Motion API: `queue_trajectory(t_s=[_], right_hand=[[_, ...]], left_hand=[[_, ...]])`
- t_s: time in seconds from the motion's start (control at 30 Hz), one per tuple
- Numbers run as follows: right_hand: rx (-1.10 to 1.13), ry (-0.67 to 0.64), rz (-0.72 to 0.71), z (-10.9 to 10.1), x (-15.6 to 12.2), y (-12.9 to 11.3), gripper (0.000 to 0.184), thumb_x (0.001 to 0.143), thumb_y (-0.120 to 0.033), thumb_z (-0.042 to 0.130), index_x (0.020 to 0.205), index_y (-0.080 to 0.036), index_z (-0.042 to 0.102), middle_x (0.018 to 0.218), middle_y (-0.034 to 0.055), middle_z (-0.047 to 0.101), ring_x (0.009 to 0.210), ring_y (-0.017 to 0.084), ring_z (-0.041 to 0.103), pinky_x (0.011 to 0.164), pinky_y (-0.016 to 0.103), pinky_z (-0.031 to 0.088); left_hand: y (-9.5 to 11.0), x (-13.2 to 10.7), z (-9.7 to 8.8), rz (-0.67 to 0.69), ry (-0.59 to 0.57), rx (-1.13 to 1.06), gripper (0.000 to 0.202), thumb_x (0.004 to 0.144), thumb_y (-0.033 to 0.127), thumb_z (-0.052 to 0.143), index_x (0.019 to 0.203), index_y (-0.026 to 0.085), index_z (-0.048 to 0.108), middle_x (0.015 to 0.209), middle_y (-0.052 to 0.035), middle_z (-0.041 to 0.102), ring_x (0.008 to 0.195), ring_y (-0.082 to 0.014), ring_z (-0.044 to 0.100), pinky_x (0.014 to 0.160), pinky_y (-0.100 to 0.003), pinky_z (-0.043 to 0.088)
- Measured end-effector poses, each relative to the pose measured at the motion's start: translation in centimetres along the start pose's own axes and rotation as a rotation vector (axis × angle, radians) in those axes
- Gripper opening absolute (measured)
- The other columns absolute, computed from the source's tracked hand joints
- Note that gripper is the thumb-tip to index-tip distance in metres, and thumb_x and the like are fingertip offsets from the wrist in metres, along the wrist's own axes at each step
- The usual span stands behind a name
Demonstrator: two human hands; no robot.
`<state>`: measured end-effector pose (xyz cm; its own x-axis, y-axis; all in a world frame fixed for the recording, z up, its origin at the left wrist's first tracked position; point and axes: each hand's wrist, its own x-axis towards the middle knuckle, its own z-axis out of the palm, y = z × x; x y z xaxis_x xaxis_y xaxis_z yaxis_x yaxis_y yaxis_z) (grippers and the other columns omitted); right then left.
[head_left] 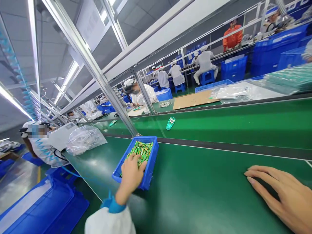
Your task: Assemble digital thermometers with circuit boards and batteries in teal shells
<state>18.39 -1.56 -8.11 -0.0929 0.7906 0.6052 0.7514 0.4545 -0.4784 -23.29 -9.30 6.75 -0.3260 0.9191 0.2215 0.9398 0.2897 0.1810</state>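
Small green cylinders with orange-gold ends, which look like batteries (143, 149), fill part of a blue plastic bin (152, 167) on the green tabletop. Over the near part of the bin is my left hand (133, 170), its fingers bent down onto the batteries and its thumb apart from them. Its fingertips are partly hidden, and no battery shows clearly in its grasp. At the right edge, my right hand (280, 191) hovers over or rests on the table, fingers stretched, thumb apart, holding nothing. A teal handheld device with a small screen (171, 123) lies on the conveyor belt beyond the bin.
A second teal device (112, 123) lies farther left on the green belt (231, 122). Clear plastic bags (85, 139) sit left of the bin. A metal post (117, 110) rises behind it. Co-workers sit across the belt and at left. Cardboard (192, 100) lies beyond.
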Motion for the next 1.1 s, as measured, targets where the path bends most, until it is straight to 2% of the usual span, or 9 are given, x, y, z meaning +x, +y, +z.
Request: queue_trajectory(t_s=[0.1,0.27,0.37,0.47,0.63,0.73,0.83,1.0,1.1], right_hand=[[-0.061,-0.042,-0.084,0.1,-0.3,0.3,0.045,0.089,-0.067,0.041,0.097,-0.033,0.069,0.115,0.0004,0.067,0.105,0.023,0.062,0.087,0.042,0.048],[-0.024,-0.002,-0.078,-0.9,0.5,-1.0,0.039,0.092,-0.059,0.042,0.092,-0.03,0.068,0.108,-0.0001,0.069,0.099,0.023,0.063,0.08,0.04,0.049],[0.006,-0.054,-0.031,-1.6,1.0,-2.0,0.036,0.093,-0.055,0.043,0.093,-0.029,0.068,0.108,-0.0009,0.068,0.098,0.021,0.062,0.076,0.036,0.05],[0.012,-0.094,0.034,-2.0,1.2,-2.5,0.035,0.094,-0.053,0.043,0.095,-0.029,0.067,0.11,-0.0015,0.066,0.101,0.02,0.06,0.073,0.033,0.048],[0.051,-0.126,0.11,-2.7,1.6,-3.2,0.031,0.096,-0.047,0.044,0.094,-0.027,0.067,0.109,-0.0002,0.065,0.099,0.019,0.058,0.077,0.034,0.046],[0.07,-0.158,0.146,-3.2,1.8,-3.8,0.028,0.097,-0.042,0.044,0.094,-0.026,0.066,0.11,0.0008,0.064,0.102,0.019,0.057,0.08,0.034,0.044],[0.081,-0.178,0.196,-3.5,2.1,-4.3,0.025,0.098,-0.037,0.043,0.094,-0.026,0.065,0.11,0.0009,0.063,0.103,0.019,0.055,0.081,0.035,0.042],[0.16,-0.169,0.271,-3.5,2.3,-4.3,0.022,0.097,-0.034,0.046,0.095,-0.024,0.065,0.109,0.0024,0.063,0.104,0.019,0.054,0.085,0.036,0.041],[0.286,-0.104,0.35,-3.7,2.5,-4.3,0.022,0.096,-0.037,0.047,0.104,-0.024,0.064,0.109,0.003,0.062,0.101,0.017,0.056,0.087,0.034,0.042]], left_hand=[[-4.0,2.0,-0.9,0.064,-0.105,0.017,0.023,0.083,0.037,0.064,0.1,0.022,0.066,0.123,-0.0082,0.065,0.114,-0.0264,0.059,0.1,-0.041,0.045],[-2.7,5.8,-1.5,0.052,-0.186,0.085,0.014,0.086,0.032,0.062,0.088,0.018,0.066,0.098,-0.0085,0.069,0.095,-0.0244,0.065,0.088,-0.037,0.048],[0.1,9.3,-2.7,0.034,-0.269,0.131,0.011,0.076,0.025,0.076,0.078,0.017,0.068,0.09,-0.0093,0.069,0.097,-0.0294,0.066,0.088,-0.042,0.048],[4.6,13.6,-2.5,0.056,-0.325,0.11,0.017,0.084,0.029,0.072,0.094,0.016,0.069,0.104,-0.0089,0.068,0.104,-0.026,0.064,0.092,-0.044,0.051],[14.5,18.6,3.7,0.061,-0.371,-0.086,0.034,0.094,0.037,0.06,0.123,0.018,0.06,0.125,-0.0083,0.062,0.107,-0.0233,0.063,0.09,-0.042,0.055],[19.3,19.1,8.3,-0.024,-0.329,-0.196,0.037,0.094,0.036,0.06,0.125,0.017,0.058,0.126,-0.0096,0.061,0.107,-0.0229,0.063,0.09,-0.044,0.055],[22.3,18.7,10.8,-0.103,-0.3,-0.297,0.039,0.093,0.036,0.061,0.127,0.017,0.057,0.127,-0.0103,0.06,0.108,-0.0233,0.063,0.09,-0.045,0.055],[24.3,17.5,10.0,-0.078,-0.393,-0.483,0.038,0.094,0.036,0.06,0.127,0.016,0.057,0.126,-0.0097,0.06,0.107,-0.023,0.063,0.089,-0.044,0.055],[24.2,14.2,8.5,0.049,-0.453,-0.582,0.033,0.096,0.039,0.056,0.116,0.014,0.062,0.112,-0.0078,0.065,0.096,-0.0201,0.065,0.084,-0.04,0.055]])
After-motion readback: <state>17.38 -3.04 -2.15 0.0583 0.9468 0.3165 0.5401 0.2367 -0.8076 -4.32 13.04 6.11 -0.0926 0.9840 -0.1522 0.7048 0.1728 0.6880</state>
